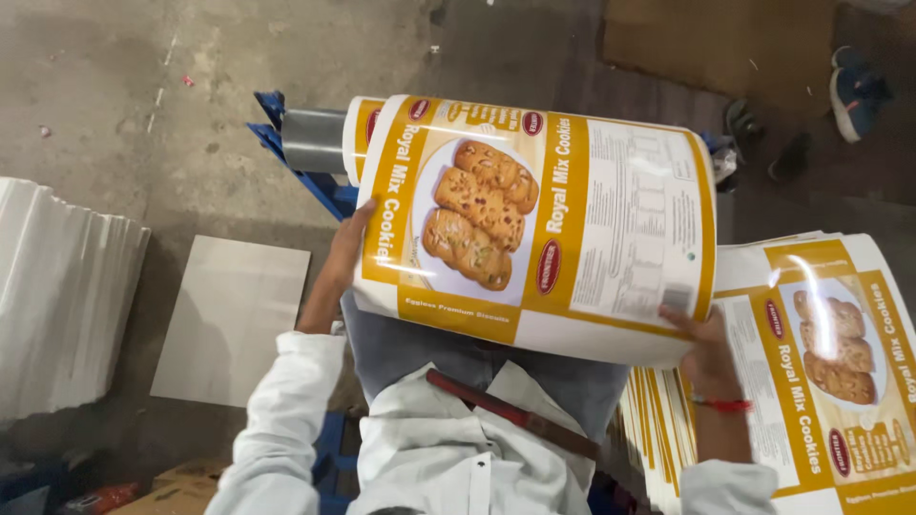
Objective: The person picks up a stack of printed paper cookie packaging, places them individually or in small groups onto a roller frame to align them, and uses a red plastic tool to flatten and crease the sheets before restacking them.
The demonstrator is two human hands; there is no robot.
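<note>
I hold a glossy printed packaging sheet [534, 219] in white and mustard yellow, with a picture of cookies on a plate, curved over my lap. My left hand [345, 243] grips its left edge. My right hand [701, 348], with a red thread on the wrist, holds the sheet's lower right corner. The sheet comes off a roll [355, 138] on a grey core [313, 140], which rests on a blue stand [315, 181] in front of me. A stack of the same printed sheets [821, 372] lies to my right, next to my right hand.
A pile of white sheets [62, 286] stands at the left. A flat grey board [234, 319] lies on the concrete floor. A cardboard sheet [716, 48] and shoes [854, 91] are at the far right. A brown box [181, 486] sits at the lower left.
</note>
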